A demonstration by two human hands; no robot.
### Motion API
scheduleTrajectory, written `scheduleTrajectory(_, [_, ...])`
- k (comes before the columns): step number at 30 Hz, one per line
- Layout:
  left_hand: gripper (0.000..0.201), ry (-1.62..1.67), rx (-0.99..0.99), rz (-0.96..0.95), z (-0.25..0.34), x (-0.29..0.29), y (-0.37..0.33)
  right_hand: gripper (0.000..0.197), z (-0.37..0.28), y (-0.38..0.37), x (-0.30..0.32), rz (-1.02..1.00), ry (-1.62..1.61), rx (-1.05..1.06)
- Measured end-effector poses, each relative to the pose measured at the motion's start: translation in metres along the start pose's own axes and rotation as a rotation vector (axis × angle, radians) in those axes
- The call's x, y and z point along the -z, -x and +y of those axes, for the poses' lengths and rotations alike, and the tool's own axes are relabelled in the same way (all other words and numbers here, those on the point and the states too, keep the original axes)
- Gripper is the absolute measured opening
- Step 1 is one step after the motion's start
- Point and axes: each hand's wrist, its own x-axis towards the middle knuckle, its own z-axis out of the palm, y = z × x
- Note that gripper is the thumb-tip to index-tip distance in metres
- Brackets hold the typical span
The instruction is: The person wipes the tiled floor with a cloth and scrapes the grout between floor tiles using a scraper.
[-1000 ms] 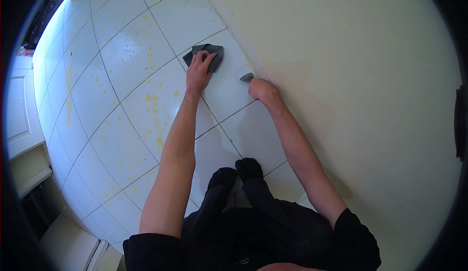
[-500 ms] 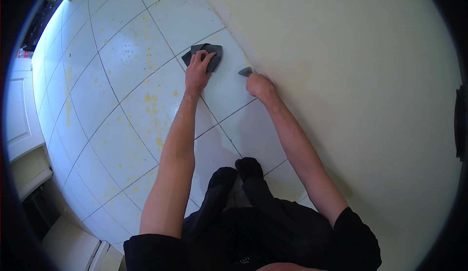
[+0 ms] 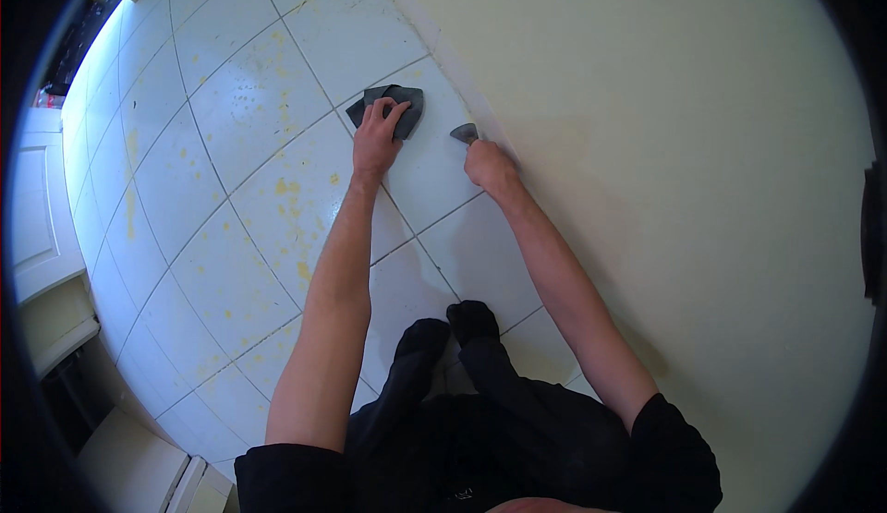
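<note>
Head view, right hand (image 3: 487, 164): closed in a fist around my grey scraper (image 3: 464, 132), handle hidden.
Risk: an outward wrist turn could, I judge, scuff the wall (image 3: 647, 144).
Scraper blade: juts beyond my fist, near the floor's (image 3: 443, 208) right edge.
Left hand (image 3: 376, 144): half-curled on dark cloth (image 3: 412, 102); whether gripping, cannot tell.
Yellow spots (image 3: 288, 186): left of both hands.

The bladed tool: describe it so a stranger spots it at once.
Find the pale wall on the right, then the white tiled floor beside it. There the right hand holds the bladed tool: small, grey, flared, unlike the larger dark cloth under the left hand.
</note>
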Motion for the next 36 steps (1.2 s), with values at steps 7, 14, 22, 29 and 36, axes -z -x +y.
scheduleTrajectory(7, [0.065,0.003,0.002,0.005,-0.001,0.003,-0.001,0.03,-0.005,-0.011,0.007,-0.133,0.104,0.043])
scheduleTrajectory(14, [0.066,0.007,-0.002,-0.005,-0.001,0.001,-0.001,0.028,0.0,-0.01,-0.001,-0.048,0.028,0.002])
scheduleTrajectory(22, [0.066,0.006,0.008,-0.014,0.001,-0.001,-0.003,0.028,0.002,-0.01,-0.003,0.048,-0.037,0.024])
scheduleTrajectory(29, [0.065,-0.006,0.01,-0.021,-0.001,0.001,-0.001,0.028,-0.001,-0.003,-0.001,-0.021,0.024,0.011])
scheduleTrajectory(36, [0.065,0.01,-0.008,0.007,0.0,0.0,-0.001,0.029,-0.003,0.0,-0.006,0.043,-0.044,0.013])
